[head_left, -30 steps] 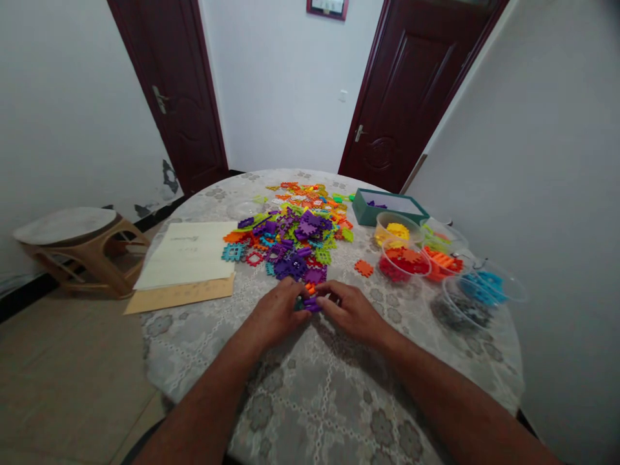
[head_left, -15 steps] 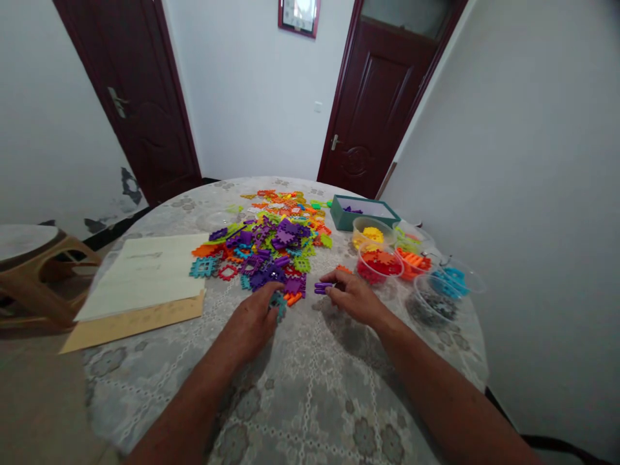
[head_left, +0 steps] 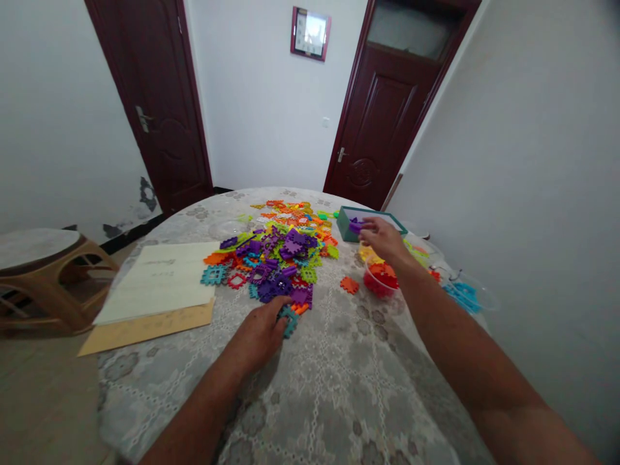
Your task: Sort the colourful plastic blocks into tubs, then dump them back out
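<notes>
I see right hand (head_left: 383, 237), upper right of centre, pinched on purple plastic piece (head_left: 355, 228) at rim of dark-green rectangular box (head_left: 345, 232). Left hand (head_left: 260, 330), centre, touches teal toothed plastic piece (head_left: 291, 321); cannot tell if clamped. Likely light, stiff, slick: pinch edges.

Green box (head_left: 344, 227), grey floral tablecloth (head_left: 334, 381)

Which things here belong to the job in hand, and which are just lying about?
Seemingly in use:
left hand, at a teal piece
right hand, near purple pieces at the green box
colourful heap
tub of red pieces

Seemingly unused:
pale paper
brown card
stool
framed picture
</notes>
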The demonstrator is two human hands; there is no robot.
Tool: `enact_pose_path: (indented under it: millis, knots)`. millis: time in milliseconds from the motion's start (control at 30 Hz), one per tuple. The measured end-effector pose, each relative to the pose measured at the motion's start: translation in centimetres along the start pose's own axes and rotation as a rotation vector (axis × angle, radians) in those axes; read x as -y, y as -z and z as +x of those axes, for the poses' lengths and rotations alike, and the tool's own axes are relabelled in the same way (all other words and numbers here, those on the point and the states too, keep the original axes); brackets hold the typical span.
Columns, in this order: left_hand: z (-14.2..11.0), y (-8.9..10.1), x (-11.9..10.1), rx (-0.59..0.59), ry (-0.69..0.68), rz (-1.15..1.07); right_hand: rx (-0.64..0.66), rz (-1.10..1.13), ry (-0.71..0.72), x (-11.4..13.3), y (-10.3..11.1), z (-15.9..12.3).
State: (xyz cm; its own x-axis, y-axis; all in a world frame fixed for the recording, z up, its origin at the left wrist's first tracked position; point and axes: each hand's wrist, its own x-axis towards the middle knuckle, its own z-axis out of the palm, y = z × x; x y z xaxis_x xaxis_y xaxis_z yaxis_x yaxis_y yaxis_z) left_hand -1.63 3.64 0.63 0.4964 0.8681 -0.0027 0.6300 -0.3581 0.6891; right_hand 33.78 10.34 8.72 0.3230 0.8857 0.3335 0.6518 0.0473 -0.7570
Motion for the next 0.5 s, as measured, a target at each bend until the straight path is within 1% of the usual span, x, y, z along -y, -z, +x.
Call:
enact_pose_path:
  millis: [33, 67, 100, 133, 167, 200, 267, 333, 400, 500]
  knots:
    - [0.0, 0.1, 0.0, -0.006, 0.012, 0.009, -0.104, -0.014, 0.009, 0.0, 0.3, 1.2]
    - [0.0, 0.1, 0.1, -0.012, 0.023, 0.018, -0.168, -0.038, 0.029, 0.0, 0.4, 1.8]
    - [0.0, 0.1, 0.3, -0.017, 0.030, 0.027, -0.189, -0.066, 0.053, 0.1, 0.3, 1.8]
    - [0.0, 0.1, 0.5, -0.022, 0.029, 0.034, -0.167, -0.096, 0.077, 0.1, -0.3, 1.2]
    - [0.0, 0.1, 0.7, -0.026, 0.023, 0.039, -0.108, -0.121, 0.099, 0.1, -1.1, 0.1]
    - [0.0, 0.1, 0.9, -0.030, 0.017, 0.043, -0.020, -0.141, 0.120, 0.2, -2.2, -1.4]
    - [0.1, -0.1, 1.3, -0.039, 0.016, 0.056, 0.178, -0.171, 0.167, 0.2, -4.9, -5.1]
    - [0.2, -0.2, 1.7, -0.056, 0.034, 0.077, 0.319, -0.192, 0.238, 0.2, -7.9, -8.7]
    - [0.2, -0.2, 1.8, -0.070, 0.055, 0.094, 0.373, -0.210, 0.311, 0.0, -10.4, -11.4]
    - [0.1, -0.2, 1.9, -0.076, 0.077, 0.107, 0.353, -0.249, 0.401, -0.4, -12.8, -13.4]
